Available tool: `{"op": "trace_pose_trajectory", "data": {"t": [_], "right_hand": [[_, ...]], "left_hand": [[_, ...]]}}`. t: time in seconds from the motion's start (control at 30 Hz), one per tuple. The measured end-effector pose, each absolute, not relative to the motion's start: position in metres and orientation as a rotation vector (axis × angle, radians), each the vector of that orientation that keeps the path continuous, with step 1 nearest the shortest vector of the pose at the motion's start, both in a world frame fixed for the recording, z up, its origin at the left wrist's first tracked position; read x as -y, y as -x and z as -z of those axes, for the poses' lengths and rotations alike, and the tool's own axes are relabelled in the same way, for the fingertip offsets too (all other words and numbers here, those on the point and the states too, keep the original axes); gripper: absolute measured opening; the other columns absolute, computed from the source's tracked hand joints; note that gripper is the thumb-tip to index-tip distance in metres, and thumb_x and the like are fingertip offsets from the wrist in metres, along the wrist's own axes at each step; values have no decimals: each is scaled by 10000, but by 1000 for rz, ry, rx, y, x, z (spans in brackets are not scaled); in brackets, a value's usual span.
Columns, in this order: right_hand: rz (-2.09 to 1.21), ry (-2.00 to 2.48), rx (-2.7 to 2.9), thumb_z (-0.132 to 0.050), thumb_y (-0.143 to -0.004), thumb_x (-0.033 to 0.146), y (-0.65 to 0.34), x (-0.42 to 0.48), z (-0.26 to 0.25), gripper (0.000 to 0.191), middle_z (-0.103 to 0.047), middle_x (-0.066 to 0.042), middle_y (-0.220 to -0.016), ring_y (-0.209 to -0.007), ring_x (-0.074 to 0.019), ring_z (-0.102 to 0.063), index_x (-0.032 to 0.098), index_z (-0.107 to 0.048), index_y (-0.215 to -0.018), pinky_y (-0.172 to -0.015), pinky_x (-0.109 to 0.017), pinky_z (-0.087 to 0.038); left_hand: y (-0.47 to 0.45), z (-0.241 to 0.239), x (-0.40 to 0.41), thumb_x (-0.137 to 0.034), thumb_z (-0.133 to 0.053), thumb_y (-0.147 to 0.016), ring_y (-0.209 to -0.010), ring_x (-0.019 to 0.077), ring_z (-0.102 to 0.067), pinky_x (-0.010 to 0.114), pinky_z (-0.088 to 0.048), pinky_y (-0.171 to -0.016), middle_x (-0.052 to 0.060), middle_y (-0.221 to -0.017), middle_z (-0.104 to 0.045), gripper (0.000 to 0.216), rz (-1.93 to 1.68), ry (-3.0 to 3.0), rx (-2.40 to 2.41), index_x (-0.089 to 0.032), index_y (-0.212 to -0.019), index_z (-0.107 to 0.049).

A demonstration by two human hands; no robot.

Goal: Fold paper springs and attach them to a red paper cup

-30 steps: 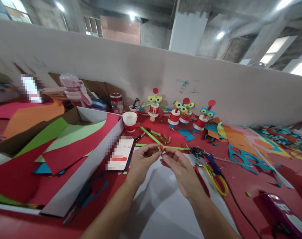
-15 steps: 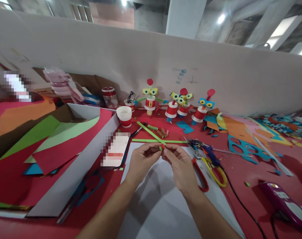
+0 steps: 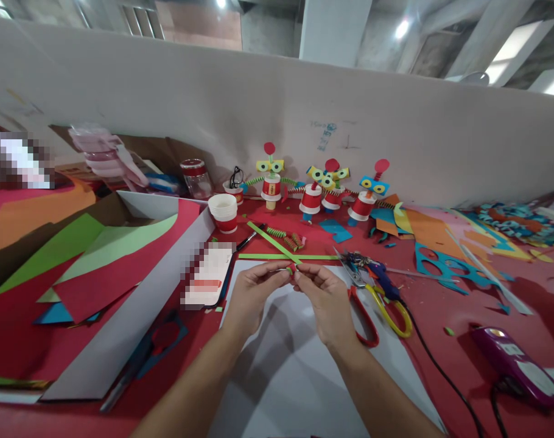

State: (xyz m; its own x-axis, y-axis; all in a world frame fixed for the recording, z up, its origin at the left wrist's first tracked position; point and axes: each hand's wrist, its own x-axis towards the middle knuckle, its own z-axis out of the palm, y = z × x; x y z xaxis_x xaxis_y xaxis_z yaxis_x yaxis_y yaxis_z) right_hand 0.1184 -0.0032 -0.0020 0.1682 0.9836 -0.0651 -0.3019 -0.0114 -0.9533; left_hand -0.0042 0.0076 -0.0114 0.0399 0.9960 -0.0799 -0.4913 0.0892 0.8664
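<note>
My left hand (image 3: 254, 298) and my right hand (image 3: 327, 304) meet above the white sheet (image 3: 286, 377), fingertips pinched on a small folded red and green paper strip (image 3: 291, 268). Fingers partly cover the piece. Just beyond it, a long green paper strip (image 3: 272, 241) slants towards my fingertips, and another green strip (image 3: 259, 257) lies crosswise at the sheet's far edge. Accordion-folded paper springs (image 3: 277, 232) rest behind these. To the right of my right hand lie red-handled scissors (image 3: 371, 331), yellow-handled scissors (image 3: 402, 328) and a blue hot glue gun (image 3: 384, 280).
Left stand a white box (image 3: 135, 310) of coloured paper, a phone (image 3: 210, 277), a black pen (image 3: 247, 240) and stacked paper cups (image 3: 223, 210). Several paper-cup figures (image 3: 311, 199) line the wall. A purple device (image 3: 517, 365) with a cord and paper scraps (image 3: 441, 261) lie right.
Both hands stay together, pinching the strip; the red and green piece has turned slightly between my fingertips. The whole view has shifted a little.
</note>
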Motion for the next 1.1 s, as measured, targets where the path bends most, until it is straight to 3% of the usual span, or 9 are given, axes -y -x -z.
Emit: {"op": "trace_pose_trajectory", "data": {"t": [0.43, 0.67, 1.1], "right_hand": [[-1210, 1095, 1019, -711, -726, 243, -119, 6, 6, 114, -698, 1, -734, -695, -132, -622, 197, -714, -830, -698, -277, -492], [-1225, 1044, 926, -753, -681, 238, -114, 6, 11, 207, -684, 3, -773, -735, -134, -609, 197, -678, -869, -735, -284, -482], [-1242, 1054, 881, -753, -678, 258, -112, 7, 15, 209, -689, -6, -820, -780, -149, -609, 199, -679, -864, -780, -300, -476]], "left_hand": [[5, 9, -8, -165, -822, -579, -720, 116, -644, 236, -502, -731, 30, -752, -731, 203, -1345, -700, -853, -154, -763, -737], [4, 9, -9, -130, -810, -590, -736, 91, -640, 219, -489, -744, -9, -775, -705, 224, -1384, -604, -787, -169, -782, -702], [-3, 12, -7, -122, -813, -562, -732, 82, -623, 215, -471, -754, -23, -766, -675, 280, -1384, -502, -751, -173, -795, -666]]}}
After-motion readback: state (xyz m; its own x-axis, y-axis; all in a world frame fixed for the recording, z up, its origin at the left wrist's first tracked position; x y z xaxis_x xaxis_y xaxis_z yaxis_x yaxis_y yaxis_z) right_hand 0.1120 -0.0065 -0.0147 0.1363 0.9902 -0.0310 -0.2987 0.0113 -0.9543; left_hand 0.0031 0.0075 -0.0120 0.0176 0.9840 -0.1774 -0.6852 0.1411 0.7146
